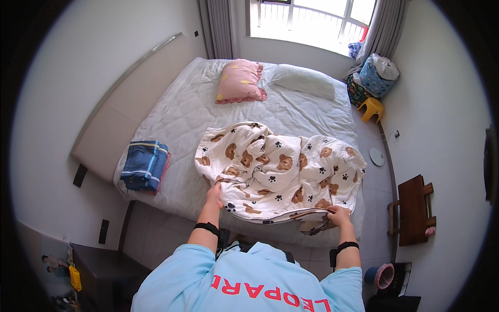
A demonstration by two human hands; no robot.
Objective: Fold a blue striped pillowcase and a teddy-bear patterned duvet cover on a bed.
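A white quilt [283, 179] printed with brown bears and dark paw prints lies rumpled over the near part of the bed. My left hand [214, 194] grips its near left edge, fingers closed on the fabric. At the near right edge, my right hand [339, 215] pinches the quilt's border. Between my hands the near edge is stretched and sags slightly, and a dark-lined fold hangs down close to my right hand. The quilt's far part lies in loose folds.
The bed [182, 112] has a white sheet, a pink ruffled pillow [240, 80], a pale pillow [303, 81] and a folded blue plaid blanket [143, 165]. On the right stand a yellow stool [371, 109], stuffed bags [378, 75], a brown wooden folding table [415, 210] and a bin [383, 275].
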